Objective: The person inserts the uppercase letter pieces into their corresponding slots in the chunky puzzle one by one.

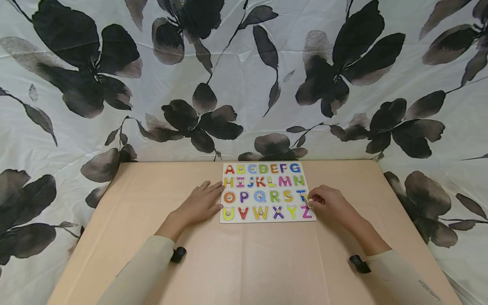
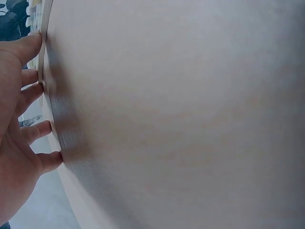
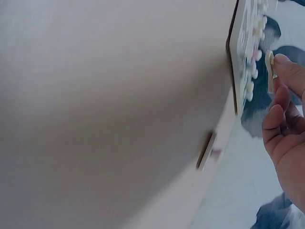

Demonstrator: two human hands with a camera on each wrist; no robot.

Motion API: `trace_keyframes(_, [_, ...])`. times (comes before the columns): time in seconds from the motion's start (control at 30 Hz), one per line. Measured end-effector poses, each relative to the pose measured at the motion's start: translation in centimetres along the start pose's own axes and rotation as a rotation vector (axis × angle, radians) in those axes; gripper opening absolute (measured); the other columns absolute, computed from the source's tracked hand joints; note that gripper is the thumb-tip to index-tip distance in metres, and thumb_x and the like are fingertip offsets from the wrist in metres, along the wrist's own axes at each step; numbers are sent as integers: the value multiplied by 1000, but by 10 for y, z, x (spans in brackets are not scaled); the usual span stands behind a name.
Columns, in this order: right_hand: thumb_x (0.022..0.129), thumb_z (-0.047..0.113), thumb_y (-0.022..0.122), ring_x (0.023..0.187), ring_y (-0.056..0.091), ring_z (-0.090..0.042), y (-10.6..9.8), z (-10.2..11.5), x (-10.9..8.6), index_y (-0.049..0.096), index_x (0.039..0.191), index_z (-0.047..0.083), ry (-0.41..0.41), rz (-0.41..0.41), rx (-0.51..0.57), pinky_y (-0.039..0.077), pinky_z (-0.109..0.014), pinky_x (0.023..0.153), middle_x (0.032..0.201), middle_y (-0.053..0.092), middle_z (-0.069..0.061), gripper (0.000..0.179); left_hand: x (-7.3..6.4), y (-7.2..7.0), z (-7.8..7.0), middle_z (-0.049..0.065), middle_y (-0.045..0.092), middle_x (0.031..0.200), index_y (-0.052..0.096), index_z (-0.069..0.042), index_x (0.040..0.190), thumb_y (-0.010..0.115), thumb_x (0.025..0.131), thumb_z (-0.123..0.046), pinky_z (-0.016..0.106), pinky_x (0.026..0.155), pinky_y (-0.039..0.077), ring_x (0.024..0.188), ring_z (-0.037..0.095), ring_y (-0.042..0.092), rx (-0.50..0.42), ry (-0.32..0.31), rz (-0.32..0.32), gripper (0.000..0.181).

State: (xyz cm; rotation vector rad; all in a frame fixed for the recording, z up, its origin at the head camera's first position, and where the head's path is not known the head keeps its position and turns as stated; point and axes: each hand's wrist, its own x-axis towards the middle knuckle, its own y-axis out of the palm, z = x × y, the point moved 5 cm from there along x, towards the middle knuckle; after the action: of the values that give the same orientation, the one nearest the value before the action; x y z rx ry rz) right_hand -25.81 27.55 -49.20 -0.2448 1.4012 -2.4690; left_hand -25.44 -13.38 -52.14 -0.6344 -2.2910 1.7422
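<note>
A white alphabet puzzle board (image 1: 232, 220) with colourful knobbed letters in rows lies flat near the table's far edge. My left hand (image 1: 203, 201) rests at its left side, fingers extended; in the left wrist view the thumb and fingertips touch down along the board's edge and the table. At the right edge, by the T (image 1: 301, 195) and Z (image 1: 306, 212), my right hand (image 1: 328, 202) pinches a small wooden letter piece (image 3: 269, 71) between thumb and finger. The right wrist view shows this piece edge-on above the board; I cannot tell which letter it is.
Another knobbed piece (image 3: 207, 150) lies on the tan table (image 1: 274, 262) beside the board in the right wrist view; it does not show in the head view. Behind the table and at its sides is white cloth (image 1: 259, 140) with dark flowers.
</note>
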Motion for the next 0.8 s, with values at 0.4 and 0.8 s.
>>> trace_keyframes(0.4, [89, 11, 79, 78, 54, -9, 30, 32, 7, 71, 94, 15, -122, 72, -1, 50, -19, 66, 84, 60, 7, 10, 0, 1, 0, 4, 32, 169, 38, -16, 161, 59, 103, -45, 67, 122, 26, 155, 43, 27, 13, 1, 2, 69])
trace_keyframes(0.8, [89, 13, 79, 79, 52, -5, 46, 42, 2, 72, 93, 17, -238, 74, -49, 49, -22, 70, 84, 60, 11, 9, -4, 0, -1, 5, 33, 169, 39, -14, 161, 59, 103, -45, 66, 122, 26, 154, 43, 28, 9, 17, -5, 69])
